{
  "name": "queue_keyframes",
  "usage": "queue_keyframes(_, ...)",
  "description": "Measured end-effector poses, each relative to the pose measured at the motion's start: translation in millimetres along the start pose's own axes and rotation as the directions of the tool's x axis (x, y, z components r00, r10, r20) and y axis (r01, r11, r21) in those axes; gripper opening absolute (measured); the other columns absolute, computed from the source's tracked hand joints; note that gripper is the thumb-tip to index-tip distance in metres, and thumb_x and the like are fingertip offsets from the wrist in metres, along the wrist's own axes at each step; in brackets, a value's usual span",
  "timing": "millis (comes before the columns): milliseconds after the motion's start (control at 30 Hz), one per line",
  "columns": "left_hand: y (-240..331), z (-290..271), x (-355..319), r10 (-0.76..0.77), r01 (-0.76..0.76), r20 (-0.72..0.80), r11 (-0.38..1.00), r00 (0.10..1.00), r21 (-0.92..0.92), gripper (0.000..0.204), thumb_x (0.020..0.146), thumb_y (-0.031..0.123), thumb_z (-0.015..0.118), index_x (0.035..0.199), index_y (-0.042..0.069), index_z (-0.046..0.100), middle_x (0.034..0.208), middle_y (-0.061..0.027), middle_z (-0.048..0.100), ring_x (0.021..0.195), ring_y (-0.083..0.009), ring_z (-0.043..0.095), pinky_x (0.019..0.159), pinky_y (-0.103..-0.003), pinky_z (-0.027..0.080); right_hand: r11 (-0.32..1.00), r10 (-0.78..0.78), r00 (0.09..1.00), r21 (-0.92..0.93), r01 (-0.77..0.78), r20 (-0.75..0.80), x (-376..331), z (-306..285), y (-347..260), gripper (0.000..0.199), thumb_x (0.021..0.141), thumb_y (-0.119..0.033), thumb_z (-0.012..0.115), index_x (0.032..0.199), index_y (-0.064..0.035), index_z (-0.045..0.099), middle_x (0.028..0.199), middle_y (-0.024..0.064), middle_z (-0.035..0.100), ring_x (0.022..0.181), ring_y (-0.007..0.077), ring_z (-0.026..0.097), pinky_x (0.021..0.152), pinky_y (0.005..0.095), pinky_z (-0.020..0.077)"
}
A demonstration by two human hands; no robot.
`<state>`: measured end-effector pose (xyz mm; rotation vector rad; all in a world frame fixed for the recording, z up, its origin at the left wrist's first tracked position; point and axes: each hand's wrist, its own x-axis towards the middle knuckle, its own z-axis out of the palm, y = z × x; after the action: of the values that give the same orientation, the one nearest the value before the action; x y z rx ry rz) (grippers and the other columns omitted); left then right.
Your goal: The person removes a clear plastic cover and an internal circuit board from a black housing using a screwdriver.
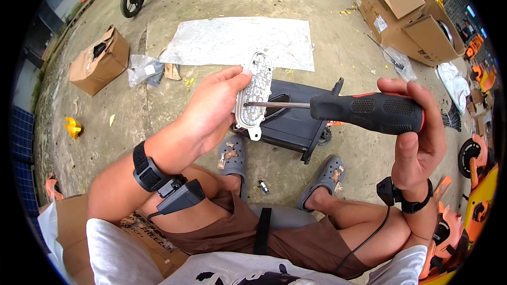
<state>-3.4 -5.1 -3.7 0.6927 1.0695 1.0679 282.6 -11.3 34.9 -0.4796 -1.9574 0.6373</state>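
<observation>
one lamp (258, 87): left fingers (237, 81) pinch it, loosely curled right fingers (425, 103) hold a screwdriver (364, 112), likely screwing; next turn needs steadiness.

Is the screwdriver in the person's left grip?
No, the right grip holds the screwdriver, while the left grip holds the clear oval lamp.

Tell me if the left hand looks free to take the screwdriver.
Probably not: the left hand is busy holding the clear oval part, and the right hand grips the screwdriver.
</observation>
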Motion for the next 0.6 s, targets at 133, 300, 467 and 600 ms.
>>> queue_keyframes(133, 0, 4, 0, 0.002, -0.002, -0.035, 1.000, 0.999, 0.000, 0.025, 0.103, 0.015, 0.044, 0.116, -0.002, 0.055, 0.100, -0.0076, 0.065, 0.084, -0.0135, 0.064, 0.072, -0.029, 0.055, 0.999, -0.032, 0.998, -0.027, 0.033, 0.045, 0, -2, 0, 0.058, 0.096, -0.028, 0.060, 0.137, 0.0092, 0.042, 0.123, 0.0308, 0.057, 0.110, 0.0309, 0.061, 0.095, 0.0390, 0.0480)
queue_keyframes(300, -4, 0, 1, 0.013, -0.013, -0.013, 1.000, 1.000, -0.003, 0.024, 0.103, 0.015, 0.043, 0.116, -0.002, 0.055, 0.098, -0.0074, 0.064, 0.083, -0.0137, 0.064, 0.071, -0.029, 0.055, 0.997, -0.002, 0.999, -0.079, 0.006, 0.045, 1, -1, -4, 0.060, 0.096, -0.025, 0.057, 0.142, 0.0089, 0.036, 0.126, 0.0310, 0.055, 0.112, 0.0310, 0.060, 0.097, 0.0393, 0.0462)
queue_keyframes(467, -3, 1, 0, 0.001, -0.001, -0.009, 1.000, 1.000, 0.019, 0.026, 0.104, 0.015, 0.043, 0.119, -0.002, 0.053, 0.108, -0.0088, 0.064, 0.093, -0.0156, 0.064, 0.082, -0.032, 0.056, 0.997, 0.021, 1.000, -0.073, -0.020, 0.012, 1, 0, -2, 0.057, 0.098, -0.021, 0.051, 0.145, 0.0059, 0.032, 0.128, 0.0296, 0.054, 0.110, 0.0300, 0.061, 0.097, 0.0396, 0.0460)
queue_keyframes(600, -2, 2, -1, -0.023, 0.023, 0.021, 1.000, 1.000, 0.004, 0.028, 0.104, 0.017, 0.043, 0.121, -0.004, 0.051, 0.110, -0.0096, 0.063, 0.095, -0.0168, 0.064, 0.083, -0.034, 0.056, 0.995, -0.061, 0.994, -0.084, 0.054, -0.088, -2, 4, 9, 0.050, 0.097, -0.013, 0.052, 0.141, 0.0083, 0.039, 0.123, 0.0281, 0.057, 0.106, 0.0275, 0.062, 0.091, 0.0367, 0.0497)
